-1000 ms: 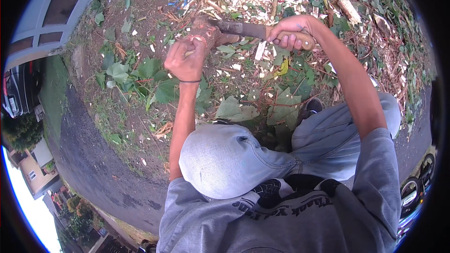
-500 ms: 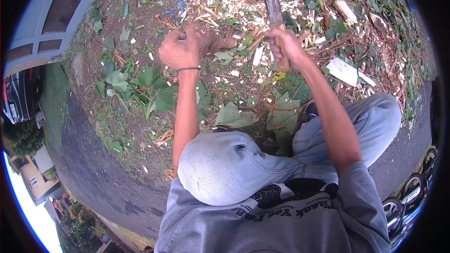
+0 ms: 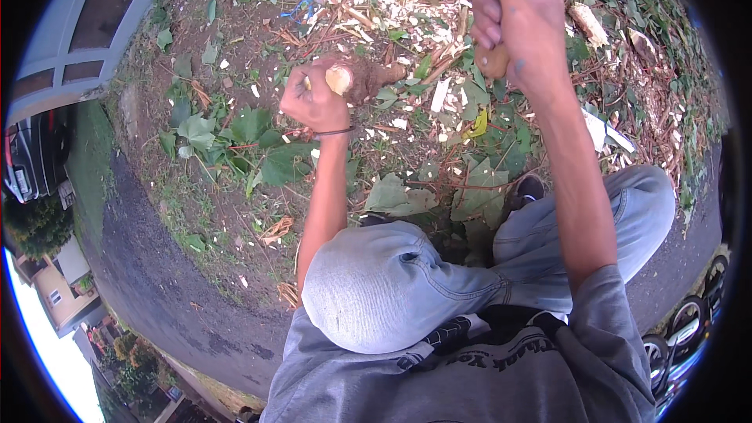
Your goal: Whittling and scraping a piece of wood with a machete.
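You were looking down at a patch of soil beside a paved road, both arms stretched forward. Your left hand was curled into a tight fist at the left end of a woody chunk and appeared to grip it there; a sliver of something yellowish showed among the fingers, but most of what they closed around was hidden. The woody chunk, rough and reddish brown, lay ahead of your left knee, its narrower end pointing right. A round, pale cut face showed on it, just beside your knuckles. A thin dark band circled your left wrist.

Your right hand was at the top of the view, well apart from the chunk, its fingers wrapped around a brown wooden handle. The handle slanted up to the top edge, and its rounded butt stuck out below your palm.

Pale wood chips littered the soil, thickest beyond the chunk, among green leaves and one yellow leaf. Blue string lay beyond your left hand. Your bent legs in light blue jeans and a grey shirt filled the lower part. A dark car was parked at far left.
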The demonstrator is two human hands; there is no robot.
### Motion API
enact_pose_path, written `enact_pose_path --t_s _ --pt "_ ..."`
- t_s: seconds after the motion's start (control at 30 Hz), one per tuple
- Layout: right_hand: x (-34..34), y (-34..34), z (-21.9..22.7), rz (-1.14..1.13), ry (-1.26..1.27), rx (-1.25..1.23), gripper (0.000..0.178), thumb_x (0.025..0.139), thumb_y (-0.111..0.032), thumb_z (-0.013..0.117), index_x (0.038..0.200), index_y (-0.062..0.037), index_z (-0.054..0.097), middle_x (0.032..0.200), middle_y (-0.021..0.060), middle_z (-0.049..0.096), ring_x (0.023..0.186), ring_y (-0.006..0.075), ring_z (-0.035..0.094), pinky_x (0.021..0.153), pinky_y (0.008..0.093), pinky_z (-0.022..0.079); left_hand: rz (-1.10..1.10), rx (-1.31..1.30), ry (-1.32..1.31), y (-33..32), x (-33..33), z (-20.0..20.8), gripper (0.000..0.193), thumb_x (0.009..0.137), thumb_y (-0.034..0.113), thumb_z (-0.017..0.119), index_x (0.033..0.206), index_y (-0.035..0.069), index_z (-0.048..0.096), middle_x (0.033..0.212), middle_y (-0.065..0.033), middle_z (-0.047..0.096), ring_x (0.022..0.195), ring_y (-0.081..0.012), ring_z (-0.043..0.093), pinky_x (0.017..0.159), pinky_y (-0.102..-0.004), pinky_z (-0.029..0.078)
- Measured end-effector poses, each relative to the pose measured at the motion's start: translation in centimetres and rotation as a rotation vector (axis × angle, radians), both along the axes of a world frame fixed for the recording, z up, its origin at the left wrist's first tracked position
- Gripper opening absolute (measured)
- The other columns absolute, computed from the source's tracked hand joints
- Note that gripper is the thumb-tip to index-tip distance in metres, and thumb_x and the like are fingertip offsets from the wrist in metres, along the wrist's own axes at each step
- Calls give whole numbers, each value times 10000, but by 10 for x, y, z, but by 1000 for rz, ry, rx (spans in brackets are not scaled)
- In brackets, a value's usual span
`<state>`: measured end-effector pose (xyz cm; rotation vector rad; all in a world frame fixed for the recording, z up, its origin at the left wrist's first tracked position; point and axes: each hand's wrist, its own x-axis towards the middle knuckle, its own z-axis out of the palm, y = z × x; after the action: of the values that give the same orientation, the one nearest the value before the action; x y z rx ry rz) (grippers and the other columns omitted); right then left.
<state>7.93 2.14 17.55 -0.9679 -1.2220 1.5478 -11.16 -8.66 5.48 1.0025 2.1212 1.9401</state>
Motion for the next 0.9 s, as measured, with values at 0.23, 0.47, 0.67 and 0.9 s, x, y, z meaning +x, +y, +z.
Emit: enact_pose_path --t_s 0.23,0.47,0.67,0.9 --pt "-25 -50 -98 -274 109 -178 192 891 -163 583 780 -24 512 574 -12 462 426 116 439 406 283 358 236 -44 18 26 6 8 272 792 102 497 670 -68 670 642 -111 675 564 -175 574 583 -329 456" --pt "2 -152 -210 370 -564 -814 189 865 -164 577 729 -43 528 541 18 467 400 134 434 360 317 353 206 -60 376 52 30 3 276 792 135 517 596 50 692 653 -124 669 575 -270 600 563 -364 430" --pt "-7 -81 -86 408 262 -1269 138 874 -108 518 805 -120 399 577 -70 336 433 48 303 397 247 282 160 -99 407 50 26 10 238 768 142 548 603 54 696 659 -108 670 574 -285 612 554 -378 415" --pt "10 16 -28 -233 222 -23 261 929 -195 553 715 -85 452 544 -36 393 410 56 368 398 231 325 226 -195 193 57 22 16 277 756 171 525 595 53 717 651 -92 685 592 -265 625 582 -370 427"
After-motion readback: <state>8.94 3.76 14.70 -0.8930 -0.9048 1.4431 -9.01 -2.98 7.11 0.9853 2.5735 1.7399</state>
